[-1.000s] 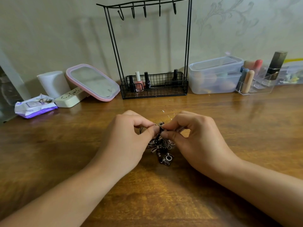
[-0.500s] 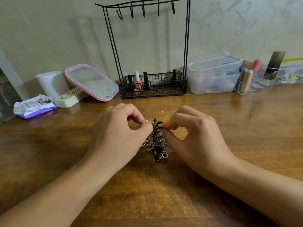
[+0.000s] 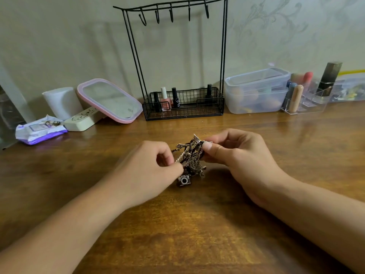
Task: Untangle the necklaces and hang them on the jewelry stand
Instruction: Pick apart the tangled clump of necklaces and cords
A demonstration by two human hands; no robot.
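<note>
Pulling apart, the hands have shifted since a moment ago: the right hand [image 3: 235,155] has lifted its end of the tangled necklaces [image 3: 191,155] slightly up and away, thumb and fingers curled and pinching the clump's top, while the left hand [image 3: 150,171] pinches a silver chain strand lower down, just above the table [image 3: 197,234]. The bundle now stretches between them and a camera-shaped pendant [image 3: 184,180] hangs free below (it was buried in the knot before), which suggests loosening has begun, though nothing is separated. Beyond the hands, the jewelry stand [image 3: 173,12] has bare hooks.
</note>
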